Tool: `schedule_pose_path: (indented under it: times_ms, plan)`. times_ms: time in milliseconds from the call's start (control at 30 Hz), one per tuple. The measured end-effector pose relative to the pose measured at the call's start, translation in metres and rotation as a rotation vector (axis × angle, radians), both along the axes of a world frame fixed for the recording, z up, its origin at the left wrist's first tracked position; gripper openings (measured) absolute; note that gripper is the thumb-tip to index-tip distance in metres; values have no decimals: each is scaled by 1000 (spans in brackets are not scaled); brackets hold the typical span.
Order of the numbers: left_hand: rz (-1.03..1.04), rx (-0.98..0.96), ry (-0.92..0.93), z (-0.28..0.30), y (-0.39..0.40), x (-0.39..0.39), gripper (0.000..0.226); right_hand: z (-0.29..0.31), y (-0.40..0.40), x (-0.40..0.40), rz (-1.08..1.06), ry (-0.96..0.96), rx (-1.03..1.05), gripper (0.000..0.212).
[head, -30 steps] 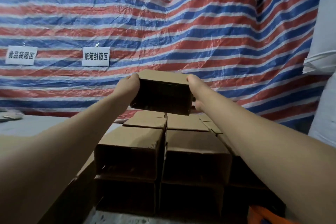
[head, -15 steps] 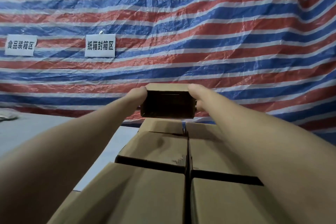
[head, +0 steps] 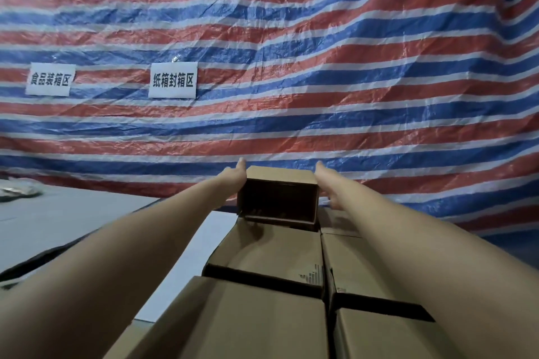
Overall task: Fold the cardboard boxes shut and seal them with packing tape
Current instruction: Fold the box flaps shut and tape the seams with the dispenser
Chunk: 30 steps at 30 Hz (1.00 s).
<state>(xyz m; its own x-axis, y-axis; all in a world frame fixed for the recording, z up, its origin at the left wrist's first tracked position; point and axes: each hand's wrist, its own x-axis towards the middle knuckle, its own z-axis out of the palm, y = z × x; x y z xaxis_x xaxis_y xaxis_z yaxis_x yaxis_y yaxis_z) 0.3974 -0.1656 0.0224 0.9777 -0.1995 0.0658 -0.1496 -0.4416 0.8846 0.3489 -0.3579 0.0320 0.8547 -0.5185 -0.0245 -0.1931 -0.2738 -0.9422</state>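
Observation:
A small brown cardboard box [head: 280, 183] with its dark open side facing me sits at the far end of a stack of cardboard boxes [head: 271, 253]. Its bottom edge touches the box below. My left hand [head: 233, 178] presses flat against its left side, thumb pointing up. My right hand [head: 328, 186] presses against its right side, fingers partly hidden behind the box. Both arms stretch far forward over the stack. No tape is in view.
A red, white and blue striped tarp [head: 320, 81] hangs right behind the stack, with two white paper signs [head: 172, 79] on it. Left of the boxes lie a grey table top [head: 58, 218] and a white sheet [head: 201, 242].
The held box has come down from mid-air onto the far end of the stack. My arms have reached further forward and my view has moved over the boxes.

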Motion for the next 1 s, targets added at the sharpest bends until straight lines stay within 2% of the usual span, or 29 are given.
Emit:
schedule_pose_path:
  times_ms: [167, 267, 333, 467, 633, 800, 867, 1000]
  plan:
    - [94, 86, -277, 25, 30, -52, 59, 30, 23, -59, -46, -48, -137, 55]
    - [112, 54, -454, 36, 50, -100, 33, 46, 48, -119, -4, -122, -156, 55]
    - [131, 11, -515, 40, 66, -142, 30, 50, 64, -166, -16, -167, -134, 55]
    - [72, -91, -581, 38, 105, -229, 34, 45, 95, -257, -53, -277, -39, 49]
    - [42, -27, -633, 18, 139, -328, 56, 25, 128, -352, -117, -397, -4, 36]
    - [8, -70, -627, -19, 167, -392, 64, 1, 158, -416, -118, -460, 37, 32]
    - [23, 21, -631, -35, 186, -404, 57, -7, 167, -434, -122, -444, 52, 30]
    - [29, 235, -680, -69, 225, -396, 18, -18, 181, -456, -82, -406, 20, 32]
